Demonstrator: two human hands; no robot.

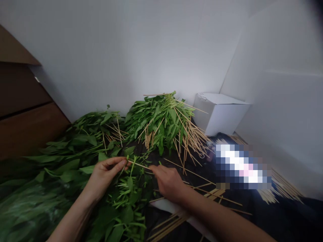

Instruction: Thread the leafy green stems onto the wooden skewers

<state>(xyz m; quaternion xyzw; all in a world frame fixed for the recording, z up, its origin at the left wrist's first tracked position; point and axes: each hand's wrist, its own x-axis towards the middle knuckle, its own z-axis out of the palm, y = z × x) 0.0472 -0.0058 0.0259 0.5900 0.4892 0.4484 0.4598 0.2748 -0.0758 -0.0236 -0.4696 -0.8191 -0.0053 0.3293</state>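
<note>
Between my two hands runs a thin wooden skewer, with a green stem on it close to my left fingers. My left hand pinches a piece of green stem at the skewer's left end. The right end of the skewer is gripped in the closed fingers of my right hand. Just below lie cut green stems and leaves in a loose row. Beyond my hands rises a heap of leafy greens with many skewers sticking out of it.
More leafy greens spread over the left side. Loose skewers lie on the dark surface near my right forearm. A white box stands at the back right, beside a blurred-out bright patch. Brown wooden furniture borders the left.
</note>
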